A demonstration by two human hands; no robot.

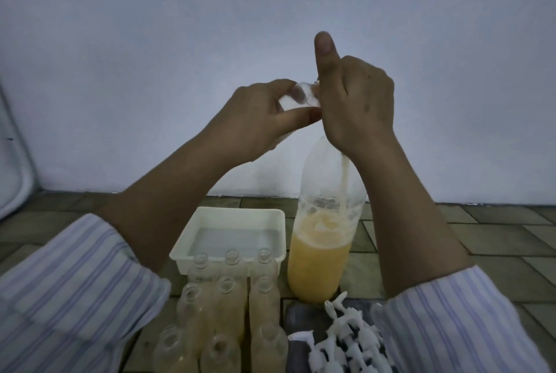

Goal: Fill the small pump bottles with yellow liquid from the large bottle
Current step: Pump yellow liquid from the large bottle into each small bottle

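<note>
Left hand (264, 116) pinches small clear bottle (301, 97), tipped over large bottle (326, 222) neck; right hand (355, 104) clenched round that neck, thumb up. Large bottle upright at centre, half yellow. Open small bottles (228, 306) at 7 o'clock, white tray (272, 216) at 9, pump heads (343, 339) at 5

No text, label, brand, number or sign can be read anywhere in the head view. The large bottle (323, 240) of yellow liquid at right of centre has bare clear walls with no label showing, and the small bottles (228, 306) standing near in front of it are equally unmarked. The white tray (228, 216) farther back and the heap of white pump heads (346, 339) at near right carry no lettering that can be made out in this dim picture.
</note>
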